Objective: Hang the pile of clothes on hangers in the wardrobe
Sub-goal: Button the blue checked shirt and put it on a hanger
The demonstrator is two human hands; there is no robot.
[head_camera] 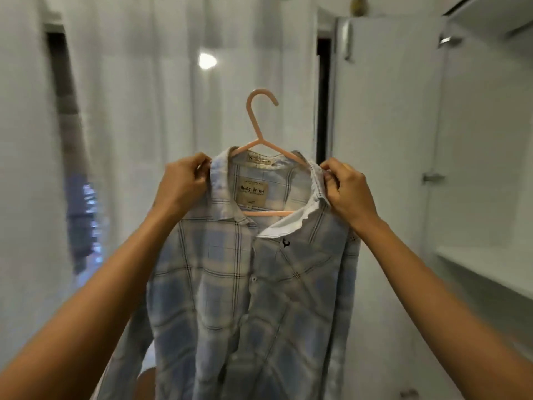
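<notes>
You hold a blue checked shirt (248, 284) up in front of you, and it sits on a pink hanger (261, 119).

The shirt is soft and light. It bends and folds easily, so I think it could slide off if one side of the hanger tips down. The hanger is thin, hard and smooth.

Your left grip (184, 183) pinches the collar at the left shoulder, with the fingers curled on the cloth. Your right grip (347, 189) pinches the collar edge on the right side in the same way. I cannot tell if the grips also feel the hanger arms through the cloth.

The shirt hangs down between your two grips and below them. The hook of the hanger sticks up above the collar, in the middle, and nothing touches it. The right side of the collar is folded over and shows its white inside.

To carry the shirt, I would take the hanger just under the hook. That part is stiff and holds up the whole shirt.

The wardrobe shelf (476, 264) is on your right. I cannot see a rail.
</notes>
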